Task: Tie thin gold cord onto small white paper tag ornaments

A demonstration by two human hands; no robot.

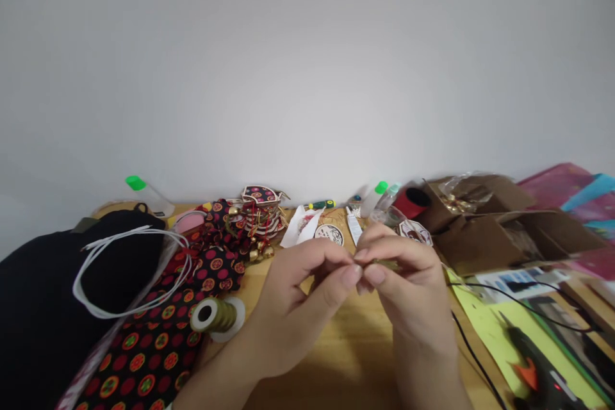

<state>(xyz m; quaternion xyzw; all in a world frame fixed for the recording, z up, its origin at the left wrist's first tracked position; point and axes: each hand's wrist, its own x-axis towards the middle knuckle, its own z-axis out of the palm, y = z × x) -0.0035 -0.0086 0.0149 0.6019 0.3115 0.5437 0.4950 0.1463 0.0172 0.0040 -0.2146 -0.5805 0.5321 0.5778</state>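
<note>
My left hand [307,307] and my right hand [413,288] meet over the wooden table, both closed in a pinch with their fingertips touching. Between the right fingers shows a bit of a small olive-gold piece [388,264]; the fingers hide most of it, and its kind is unclear. Left of my left hand lies a spool of olive cord [223,316] on its side. Behind the hands are a round printed disc [329,234] and a white paper [298,228] with something red on it.
Patterned black-and-red fabric [148,352], a white cable coil [84,282] and stacked ornaments with bells [262,214] occupy the left. Cardboard boxes [480,246] stand at right, near a glue gun [538,359] with its black cord. Green-capped bottles [375,198] line the wall.
</note>
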